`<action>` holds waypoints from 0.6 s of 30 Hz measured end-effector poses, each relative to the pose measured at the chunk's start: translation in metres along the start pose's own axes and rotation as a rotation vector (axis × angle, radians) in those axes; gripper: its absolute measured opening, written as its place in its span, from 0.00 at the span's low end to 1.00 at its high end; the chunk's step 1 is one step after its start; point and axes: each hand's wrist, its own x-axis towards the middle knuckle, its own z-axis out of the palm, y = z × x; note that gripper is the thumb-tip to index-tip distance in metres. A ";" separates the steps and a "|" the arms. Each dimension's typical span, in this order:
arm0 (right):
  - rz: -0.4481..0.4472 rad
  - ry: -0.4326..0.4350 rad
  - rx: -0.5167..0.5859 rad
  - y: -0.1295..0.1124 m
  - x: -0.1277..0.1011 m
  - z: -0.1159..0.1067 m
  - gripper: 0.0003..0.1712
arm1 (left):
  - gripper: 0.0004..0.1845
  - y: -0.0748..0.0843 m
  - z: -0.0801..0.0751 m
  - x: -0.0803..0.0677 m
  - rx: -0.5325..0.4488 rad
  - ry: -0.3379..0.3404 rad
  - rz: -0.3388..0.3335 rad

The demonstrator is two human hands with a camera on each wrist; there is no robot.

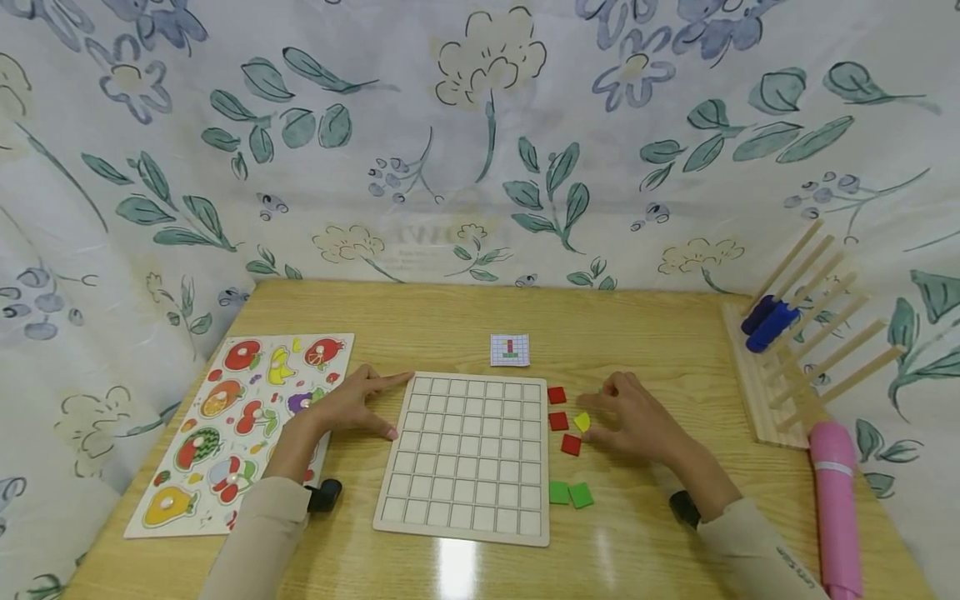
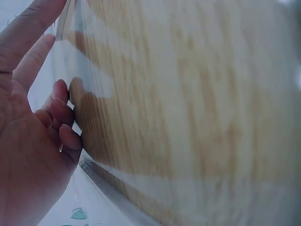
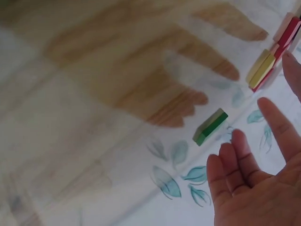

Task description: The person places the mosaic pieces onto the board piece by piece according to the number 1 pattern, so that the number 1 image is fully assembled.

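While the left hand (image 1: 352, 408) rests flat against the left edge of the grid board (image 1: 465, 454), fingers straight and holding nothing, the right hand (image 1: 637, 421) hovers loosely spread beside the yellow tile (image 1: 582, 422), gripping nothing. Every cell of the board lies bare. Three red tiles (image 1: 557, 420) and two green tiles (image 1: 570, 493) sit just right of it. Blue pieces (image 1: 768, 321) lodge in the wooden rack (image 1: 757, 400).
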 end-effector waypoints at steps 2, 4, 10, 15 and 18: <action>-0.009 -0.011 -0.001 -0.001 0.001 -0.001 0.22 | 0.52 0.000 0.000 0.000 -0.004 0.002 0.001; -0.018 -0.017 -0.005 -0.001 0.002 -0.002 0.21 | 0.52 0.001 0.000 -0.001 -0.008 0.004 0.000; -0.034 -0.042 -0.008 -0.004 0.005 -0.002 0.14 | 0.52 0.000 0.001 -0.001 -0.022 0.010 0.000; -0.001 -0.046 0.011 -0.007 0.004 0.000 0.08 | 0.52 -0.002 0.003 -0.001 -0.034 0.011 0.013; -0.006 -0.013 -0.002 -0.008 0.003 0.003 0.08 | 0.52 -0.002 0.003 -0.001 -0.036 0.015 0.015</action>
